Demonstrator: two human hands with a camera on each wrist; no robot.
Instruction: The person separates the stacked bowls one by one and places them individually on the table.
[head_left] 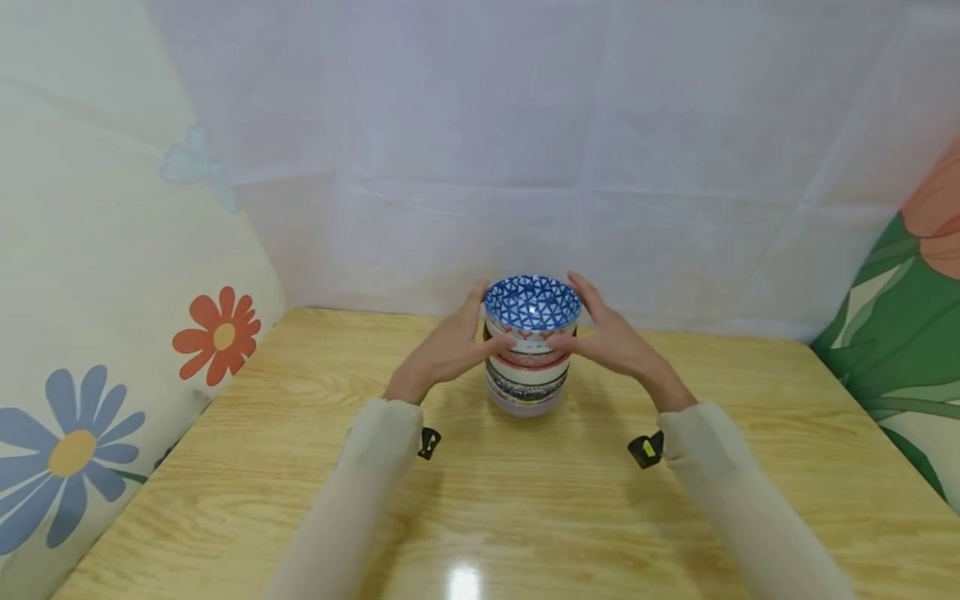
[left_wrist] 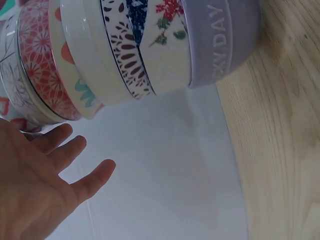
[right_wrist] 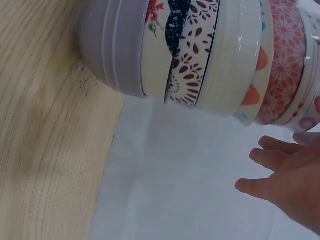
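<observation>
Fingers (head_left: pixel 588 293) at work on both flanks: the left hand (head_left: pixel 450 343) and the right hand (head_left: pixel 618 343) grip the blue-patterned bowl (head_left: pixel 532 304) up top, thumbs across its near side, little fingers fanned away. Its mouth faces up, and it crowns a tall stack of bowls (head_left: pixel 528 367), long axis upright, lilac bowl (left_wrist: pixel 225 42) at the bottom. This tower stands at the far middle of the tabletop (head_left: pixel 510 517), far edge just behind it, white cloth (head_left: pixel 480 167) rising close beyond. Tight on that side! Wood grain runs wide left to the flowered cloth (head_left: pixel 112 250), right to the leafy cloth (head_left: pixel 900 333), and longest of all on the near side, between the two sleeves (head_left: pixel 352 492).
</observation>
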